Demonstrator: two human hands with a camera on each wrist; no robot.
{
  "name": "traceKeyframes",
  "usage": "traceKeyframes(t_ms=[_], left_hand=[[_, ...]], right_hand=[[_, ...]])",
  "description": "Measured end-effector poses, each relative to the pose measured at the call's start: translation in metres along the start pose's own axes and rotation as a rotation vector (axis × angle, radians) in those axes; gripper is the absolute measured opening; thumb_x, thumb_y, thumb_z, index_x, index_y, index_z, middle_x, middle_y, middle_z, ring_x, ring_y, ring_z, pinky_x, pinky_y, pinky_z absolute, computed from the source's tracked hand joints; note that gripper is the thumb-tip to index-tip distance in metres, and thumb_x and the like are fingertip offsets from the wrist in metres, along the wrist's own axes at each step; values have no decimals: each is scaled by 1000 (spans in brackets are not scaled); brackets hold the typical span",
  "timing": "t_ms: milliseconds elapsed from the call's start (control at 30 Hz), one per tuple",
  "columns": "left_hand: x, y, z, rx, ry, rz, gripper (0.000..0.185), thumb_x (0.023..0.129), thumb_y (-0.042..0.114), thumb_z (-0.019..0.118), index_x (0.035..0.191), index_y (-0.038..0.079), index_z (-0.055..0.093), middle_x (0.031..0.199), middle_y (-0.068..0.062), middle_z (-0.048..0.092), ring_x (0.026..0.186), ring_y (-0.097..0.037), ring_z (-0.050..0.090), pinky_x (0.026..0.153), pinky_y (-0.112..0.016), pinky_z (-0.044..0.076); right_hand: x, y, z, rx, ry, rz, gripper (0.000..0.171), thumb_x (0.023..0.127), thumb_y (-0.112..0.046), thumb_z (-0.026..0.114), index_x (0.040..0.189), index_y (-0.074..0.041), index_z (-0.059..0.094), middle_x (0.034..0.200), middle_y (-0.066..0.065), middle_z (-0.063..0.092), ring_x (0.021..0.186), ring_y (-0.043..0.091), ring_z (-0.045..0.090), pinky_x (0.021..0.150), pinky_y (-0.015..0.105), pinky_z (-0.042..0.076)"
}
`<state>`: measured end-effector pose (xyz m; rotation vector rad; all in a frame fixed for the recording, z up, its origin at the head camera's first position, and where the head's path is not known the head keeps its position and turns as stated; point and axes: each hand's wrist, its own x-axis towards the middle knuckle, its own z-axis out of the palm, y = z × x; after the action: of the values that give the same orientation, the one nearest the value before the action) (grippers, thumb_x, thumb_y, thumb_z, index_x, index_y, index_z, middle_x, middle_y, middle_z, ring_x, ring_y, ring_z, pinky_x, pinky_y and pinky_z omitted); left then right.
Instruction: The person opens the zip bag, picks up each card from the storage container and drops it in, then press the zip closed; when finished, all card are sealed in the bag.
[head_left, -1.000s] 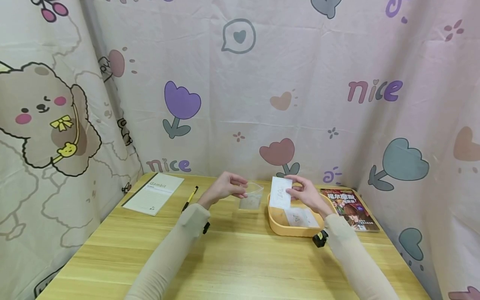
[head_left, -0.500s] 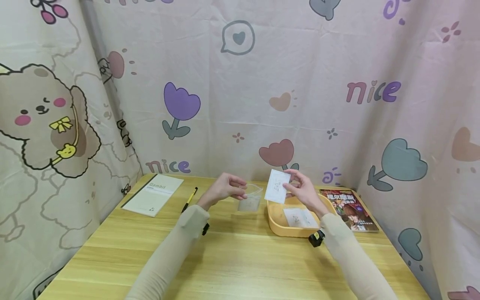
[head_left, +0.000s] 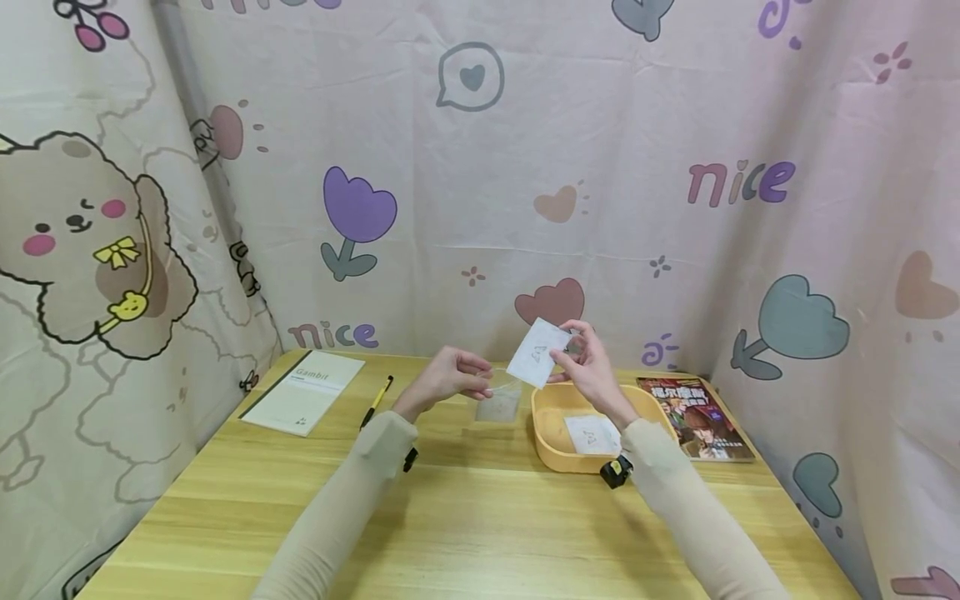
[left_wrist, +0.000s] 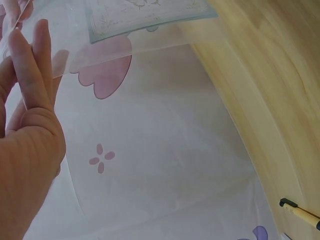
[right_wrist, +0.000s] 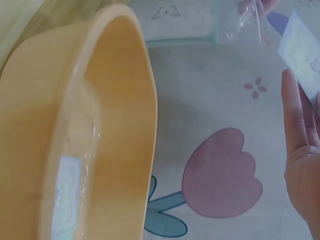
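My left hand [head_left: 450,379] pinches the top edge of a clear plastic bag [head_left: 497,406], which hangs above the table. Inside the bag is a pale card [left_wrist: 150,11], seen in the left wrist view. Between thumb and fingers, my right hand [head_left: 591,367] holds a white card [head_left: 538,354] with a small line drawing. This card is tilted, close to the bag's opening at its upper right. Below my right hand stands a yellow bin [head_left: 551,457], with another white drawn card [head_left: 591,435] lying inside it.
A white notebook [head_left: 303,392] and a yellow-black pen [head_left: 377,402] lie left on the wooden table [head_left: 450,533]. A colourful magazine [head_left: 705,421] lies right of the bin, partly behind it. A printed curtain [head_left: 480,208] hangs along the back edge.
My right hand has moved left and up with its card, bringing it from above the bin towards the bag. The card has tilted further. My left hand has hardly moved.
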<state>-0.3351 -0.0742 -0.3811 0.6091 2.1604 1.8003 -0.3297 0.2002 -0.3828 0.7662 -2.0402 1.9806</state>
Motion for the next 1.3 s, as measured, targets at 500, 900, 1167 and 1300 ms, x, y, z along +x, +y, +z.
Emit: traceKeyframes(t_ms=[500,900,1167,1300], left_hand=[[1,-1,1,7,-9,-6,34,86,-6,69,120,-11,62,103,-25,71,76,-24,74,74,-35,65],[2,0,2,-14,2,-14,42,84,-8,70,124,-14,58,107,-28,70,74,-23,74,72,-34,65],[2,2,1,2,-7,4,38,85,-7,69,121,-13,60,105,-28,70,75,-24,74,72,-33,65],[2,1,1,6,-9,-2,37,85,-7,69,121,-13,61,105,-27,70,76,-25,74,79,-41,64]], right_hand=[[6,-1,32,27,51,-111,41,97,7,51,129,0,26,113,14,52,90,13,69,69,45,64],[9,3,35,-318,-28,-207,35,95,5,57,126,1,39,100,28,57,79,44,65,66,26,64],[9,3,36,-447,-83,-231,33,95,-1,60,125,-7,46,79,16,59,66,22,64,58,26,61],[10,5,36,-459,-104,-198,34,95,-3,61,126,-8,48,77,14,59,64,22,63,56,27,60]])
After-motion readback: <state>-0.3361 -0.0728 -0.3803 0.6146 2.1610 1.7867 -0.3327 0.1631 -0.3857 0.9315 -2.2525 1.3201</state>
